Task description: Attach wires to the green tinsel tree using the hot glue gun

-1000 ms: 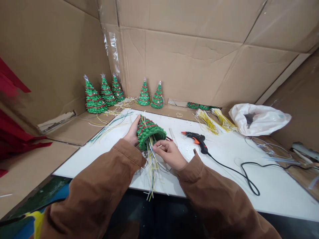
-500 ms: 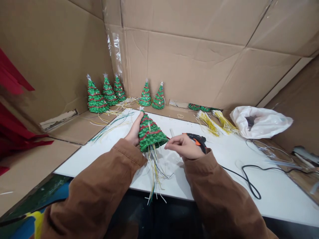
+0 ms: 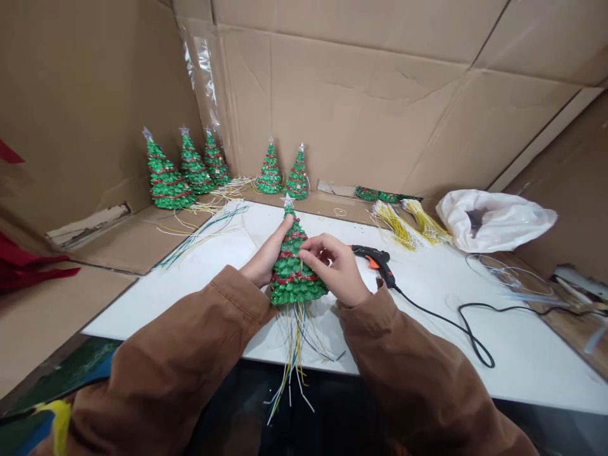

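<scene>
A small green tree (image 3: 298, 288) with red garlands and a clear star on top is held upright over the white board (image 3: 427, 329). My left hand (image 3: 270, 252) wraps round its left side, thumb near the top. My right hand (image 3: 335, 266) is at the tree's front right, thumb and forefinger pinched at the surface; what they hold, if anything, is too small to name. White, yellow and dark wires (image 3: 297, 342) hang from under the tree and past the board's front edge.
Several finished-looking trees (image 3: 170, 180) stand along the cardboard wall. A black and orange glue gun (image 3: 377, 261) lies right of my right hand, its black cord trailing right. Yellow wire bundles (image 3: 396, 223) and a white plastic bag (image 3: 496, 218) lie at the back right.
The tree has tilted back so its front shows and its hollow base is hidden. My right hand has moved from beside the base up to the tree's front. The view has shifted slightly.
</scene>
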`<state>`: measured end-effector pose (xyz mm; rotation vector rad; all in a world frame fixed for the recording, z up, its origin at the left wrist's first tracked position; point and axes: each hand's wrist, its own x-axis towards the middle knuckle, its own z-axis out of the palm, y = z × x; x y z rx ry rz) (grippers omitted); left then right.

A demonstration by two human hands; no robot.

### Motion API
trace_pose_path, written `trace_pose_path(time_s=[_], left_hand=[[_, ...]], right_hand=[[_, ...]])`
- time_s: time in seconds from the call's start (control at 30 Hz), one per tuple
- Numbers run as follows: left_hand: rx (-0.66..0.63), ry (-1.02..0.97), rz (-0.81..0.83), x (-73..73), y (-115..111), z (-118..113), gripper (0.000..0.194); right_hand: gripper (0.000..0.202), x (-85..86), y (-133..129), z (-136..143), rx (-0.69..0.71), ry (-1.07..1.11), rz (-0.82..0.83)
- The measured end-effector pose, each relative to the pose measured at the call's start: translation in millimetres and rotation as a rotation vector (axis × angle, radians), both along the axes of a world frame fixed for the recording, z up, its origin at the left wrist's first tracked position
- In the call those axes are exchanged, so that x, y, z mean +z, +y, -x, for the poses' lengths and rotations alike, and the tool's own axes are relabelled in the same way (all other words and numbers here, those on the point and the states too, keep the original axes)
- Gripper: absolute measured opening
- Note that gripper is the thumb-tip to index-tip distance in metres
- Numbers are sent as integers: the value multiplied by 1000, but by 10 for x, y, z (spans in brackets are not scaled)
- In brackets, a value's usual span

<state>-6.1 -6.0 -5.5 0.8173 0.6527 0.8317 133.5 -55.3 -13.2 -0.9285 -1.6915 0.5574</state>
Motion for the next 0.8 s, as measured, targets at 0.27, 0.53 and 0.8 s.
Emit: trace_pose_path(time_s=[0.27,0.53,0.8], left_hand=[[40,-8,21,-5,-20,-15,48],[38,32,-73,5,-56,-36,50],[-22,-27,-78,-37,-29,-44,49]], right_hand=[[7,64,-17,-72,85,-81,-110],[8,141,-11,-213,203,-285,-263],[11,223,-47,-243,246,-480,-347]])
